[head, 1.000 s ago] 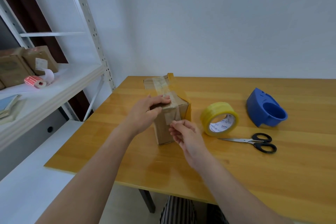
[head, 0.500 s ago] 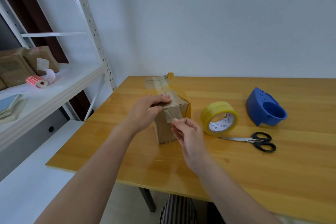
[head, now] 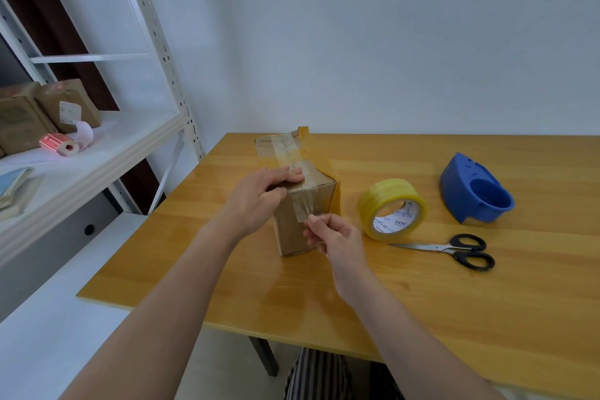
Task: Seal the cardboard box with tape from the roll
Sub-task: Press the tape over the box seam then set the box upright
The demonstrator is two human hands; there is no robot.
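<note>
The box point(head: 302, 204) stands on the table point(head: 422, 286), left of centre, a strip of clear tape point(head: 297, 169) running along its top and over the near edge. The left hand point(head: 259, 198) lies on the near top edge, fingers curled, pressing the tape down. The right hand point(head: 334, 234), just in front of the near face, pinches the strip's loose end between thumb and forefinger, it seems. The roll point(head: 391, 208) sits right of the box, scissors point(head: 454, 250) nearer, a blue dispenser point(head: 474, 191) farther right.
</note>
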